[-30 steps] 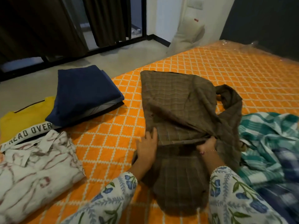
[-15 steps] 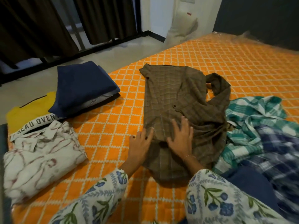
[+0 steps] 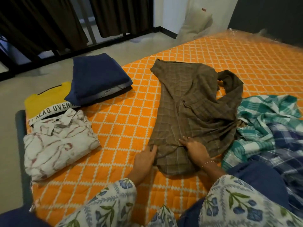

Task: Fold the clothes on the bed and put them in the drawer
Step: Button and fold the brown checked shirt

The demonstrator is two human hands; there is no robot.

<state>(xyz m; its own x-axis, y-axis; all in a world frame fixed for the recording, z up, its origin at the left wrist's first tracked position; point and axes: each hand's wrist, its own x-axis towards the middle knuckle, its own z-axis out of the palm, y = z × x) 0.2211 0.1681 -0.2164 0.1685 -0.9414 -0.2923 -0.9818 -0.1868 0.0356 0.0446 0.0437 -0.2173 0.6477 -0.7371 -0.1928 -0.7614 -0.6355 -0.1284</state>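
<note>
Head view: brown plaid shirt (image 3: 193, 108) lies spread on the orange quilted bed (image 3: 124, 128), hem toward the person, one sleeve bunched at the far right edge. Left hand (image 3: 144, 159) pinches the shirt's near-left edge, thumb on top. Right hand (image 3: 195, 148) rests flat on the cloth near the hem, fingers straight, pressing. Folded pile at the bed's left: white patterned shirt (image 3: 59, 143), yellow tee (image 3: 47, 99), navy garment (image 3: 98, 76). Unfolded green check cloth (image 3: 268, 115) and blue plaid cloth (image 3: 282, 145) touch the brown shirt's right side. Drawer not in view.

Judgement: side fold under way. Keep the flat palm as anchor on the fold line, carry the pinched edge across evenly, tuck the loose sleeve inward first, smooth wrinkles before halving. Keep the neighbouring check cloth out of the fold.
</note>
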